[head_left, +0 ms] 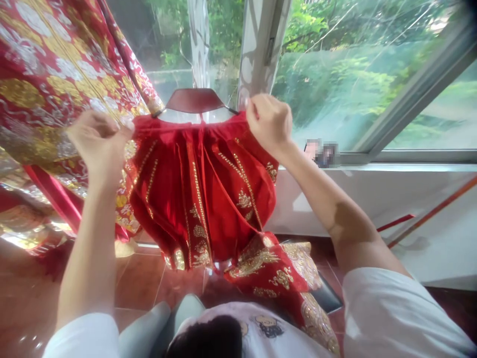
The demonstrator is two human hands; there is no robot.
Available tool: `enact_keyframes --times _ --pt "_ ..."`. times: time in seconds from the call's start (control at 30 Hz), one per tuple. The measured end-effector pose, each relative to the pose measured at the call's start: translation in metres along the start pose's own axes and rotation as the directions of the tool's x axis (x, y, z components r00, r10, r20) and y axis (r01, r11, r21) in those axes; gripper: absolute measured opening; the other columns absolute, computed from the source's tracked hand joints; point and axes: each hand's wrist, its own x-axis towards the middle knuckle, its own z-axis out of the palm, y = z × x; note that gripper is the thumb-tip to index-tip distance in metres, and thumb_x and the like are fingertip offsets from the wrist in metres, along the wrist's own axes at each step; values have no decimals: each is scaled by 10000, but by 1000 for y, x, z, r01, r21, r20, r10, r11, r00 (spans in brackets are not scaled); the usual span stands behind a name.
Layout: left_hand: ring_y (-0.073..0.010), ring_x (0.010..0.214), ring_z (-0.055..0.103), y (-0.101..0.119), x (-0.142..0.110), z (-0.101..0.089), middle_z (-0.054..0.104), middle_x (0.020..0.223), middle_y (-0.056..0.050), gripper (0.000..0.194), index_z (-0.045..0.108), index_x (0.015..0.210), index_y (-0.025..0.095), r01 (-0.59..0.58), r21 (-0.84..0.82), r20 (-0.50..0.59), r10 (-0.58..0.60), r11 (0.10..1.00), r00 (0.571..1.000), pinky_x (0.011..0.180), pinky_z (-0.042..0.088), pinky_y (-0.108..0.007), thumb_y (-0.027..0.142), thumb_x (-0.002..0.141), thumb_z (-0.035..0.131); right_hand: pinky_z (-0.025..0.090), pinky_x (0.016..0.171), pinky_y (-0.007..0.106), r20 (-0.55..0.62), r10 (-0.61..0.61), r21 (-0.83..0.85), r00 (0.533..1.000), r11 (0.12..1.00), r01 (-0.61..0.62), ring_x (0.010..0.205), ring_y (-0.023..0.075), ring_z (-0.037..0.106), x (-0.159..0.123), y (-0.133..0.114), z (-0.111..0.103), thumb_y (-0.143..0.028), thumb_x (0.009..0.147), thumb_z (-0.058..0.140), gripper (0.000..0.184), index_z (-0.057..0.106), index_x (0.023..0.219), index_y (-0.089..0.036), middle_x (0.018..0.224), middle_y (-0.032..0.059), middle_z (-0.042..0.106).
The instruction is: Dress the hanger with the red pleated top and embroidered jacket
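A red skirt (223, 199) with gold beading and embroidery hangs in front of me from a clip hanger (196, 100) with a dark red bar. My left hand (99, 134) pinches the left end of its gathered waistband. At the other end, my right hand (270, 119) is closed around the waistband, knuckles up. The waist stretches between both hands, and the hanger's clips sit just inside them. A thin red cord runs down the front from the middle of the waist. Below right, a red panel with gold embroidery (276, 263) drapes toward my body.
On the left hangs a large red garment with gold and silver patterns (55, 64). Behind the skirt are a window frame (257, 44) and a white sill wall (301, 199). A reddish pole (432, 216) leans at the right. The floor (141, 278) is reddish tile.
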Motion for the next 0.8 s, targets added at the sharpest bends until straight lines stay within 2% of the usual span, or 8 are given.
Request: enact_keyframes --times 0.1,0.17,0.27,0.37,0.47,0.53,0.7,0.8 --pt "-66 502 367 -33 -5 3 431 547 67 384 498 637 208 183 -22 -19 -183 983 983 482 269 -270 387 659 836 496 697 302 32 29 14 999 999 -29 840 181 629 -8 16 2 -385 984 442 298 595 860 -161 812 76 624" --pt "-57 443 288 -41 -10 1 360 487 83 446 470 649 221 272 -86 17 -272 958 962 439 228 -255 446 607 852 498 717 320 74 36 54 997 998 -40 790 171 616 -11 12 -4 -314 936 524 174 619 896 -174 745 47 612" --pt "-69 434 295 -36 -18 -14 413 488 68 326 557 660 239 294 -132 263 -253 947 931 439 239 -258 413 601 826 486 686 308 250 17 148 968 987 -55 666 132 576 -14 -8 -16 -203 830 614 51 658 841 -181 639 -1 590" --pt "-116 497 437 -25 -26 -30 560 569 6 123 677 643 228 176 37 453 -173 984 875 495 314 -290 325 640 752 455 607 286 505 -48 257 862 962 -97 552 93 526 -13 -26 -21 -110 753 607 102 680 708 -165 590 -14 608" --pt "-137 538 462 -16 -33 -29 568 596 -3 79 740 722 228 -28 344 345 -99 938 933 581 354 -306 288 711 690 450 571 274 684 -139 383 716 904 -190 520 81 525 -8 -34 -16 -80 740 592 163 725 703 -167 570 -18 629" --pt "-151 579 464 -14 -34 -15 527 620 -5 82 739 772 224 -71 459 167 -7 886 986 649 382 -311 266 762 669 466 564 266 709 -172 473 684 836 -280 540 85 551 -2 -38 -12 -110 743 627 138 740 694 -172 594 -5 656" --pt "-212 811 554 -19 -18 37 507 704 -26 49 681 802 197 15 309 -174 41 951 984 781 442 -320 232 774 701 505 566 253 555 -66 637 829 675 -373 568 88 564 3 -53 -3 -217 778 686 114 750 705 -157 656 34 687" --pt "-189 802 566 -17 -10 62 550 716 -14 126 660 817 194 50 128 -206 -23 991 978 753 462 -301 290 771 728 538 620 267 419 8 669 908 674 -314 653 115 609 0 -61 12 -259 797 683 127 756 769 -159 706 34 691"
